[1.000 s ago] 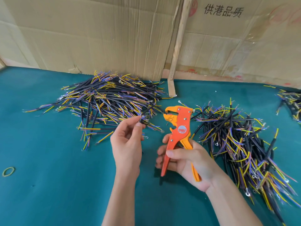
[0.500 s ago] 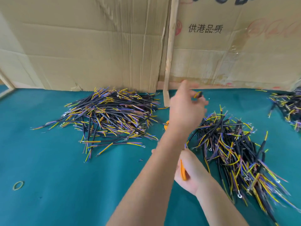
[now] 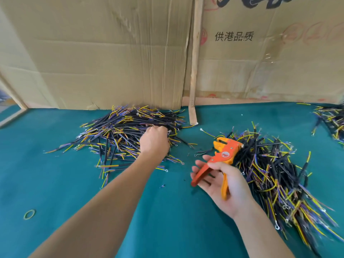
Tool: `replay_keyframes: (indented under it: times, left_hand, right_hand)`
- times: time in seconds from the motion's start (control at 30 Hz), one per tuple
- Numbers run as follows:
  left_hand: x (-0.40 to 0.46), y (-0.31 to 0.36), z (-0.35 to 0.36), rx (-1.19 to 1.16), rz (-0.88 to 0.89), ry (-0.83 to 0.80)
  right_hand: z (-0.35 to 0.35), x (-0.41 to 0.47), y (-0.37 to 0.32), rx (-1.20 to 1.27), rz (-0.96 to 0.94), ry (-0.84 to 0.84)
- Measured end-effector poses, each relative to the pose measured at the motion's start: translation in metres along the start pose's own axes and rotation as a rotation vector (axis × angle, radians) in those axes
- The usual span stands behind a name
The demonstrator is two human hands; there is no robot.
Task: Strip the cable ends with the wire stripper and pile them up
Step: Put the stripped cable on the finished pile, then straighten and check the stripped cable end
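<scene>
Head view: left hand (image 3: 154,142) reaches into the left cable pile (image 3: 126,131), fingers curled among the cables; whether they grip one cannot be told. Right of that pile, right hand (image 3: 221,183) holds the orange wire stripper (image 3: 221,155), thumb over one handle, fingers loose. Further right lies the right cable pile (image 3: 275,175), on green felt (image 3: 55,183).

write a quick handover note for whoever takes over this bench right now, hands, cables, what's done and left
Left hand: reaching into the left cable pile, fingers curled among the cables; whether it has one is hidden.
Right hand: palm up, loose grip on the orange wire stripper, handles spread.
Right cable pile lies beside the stripper; a third pile sits far right.
Which pile is stripped cannot be told.
Next, likely: draw one cable, strip, pile.
</scene>
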State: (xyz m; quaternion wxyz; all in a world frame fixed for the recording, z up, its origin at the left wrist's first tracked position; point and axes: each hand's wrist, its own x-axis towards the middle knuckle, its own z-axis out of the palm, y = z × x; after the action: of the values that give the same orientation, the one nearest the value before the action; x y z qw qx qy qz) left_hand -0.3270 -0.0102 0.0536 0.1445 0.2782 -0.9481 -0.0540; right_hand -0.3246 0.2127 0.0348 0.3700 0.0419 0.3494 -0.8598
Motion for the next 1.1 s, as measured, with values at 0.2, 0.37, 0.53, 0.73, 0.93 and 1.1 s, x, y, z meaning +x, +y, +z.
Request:
replay_keyframes:
  times: [0.2, 0.37, 0.53, 0.73, 0.93, 1.1]
  left_hand:
    - [-0.006, 0.005, -0.014, -0.177, 0.026, 0.077]
    - [-0.053, 0.023, -0.035, -0.792, -0.057, 0.115]
    - [-0.099, 0.031, -0.025, -1.219, -0.132, -0.067]
    - [-0.116, 0.024, -0.025, -1.401, -0.139, -0.211]
    - [-0.118, 0.021, -0.025, -1.58, -0.153, -0.286]
    - [-0.125, 0.015, -0.025, -1.647, -0.197, -0.358]
  right_hand:
    - [-0.009, 0.003, -0.01, -0.012, -0.103, 0.059]
    - [-0.007, -0.002, -0.014, -0.104, -0.121, -0.007]
    - [0.003, -0.013, -0.017, -0.193, -0.13, -0.259]
    - [0.005, -0.018, -0.018, -0.27, -0.163, -0.326]
    - [0.004, -0.017, -0.014, -0.216, -0.067, -0.381]
    - [0.003, -0.014, -0.009, -0.16, -0.021, -0.392]
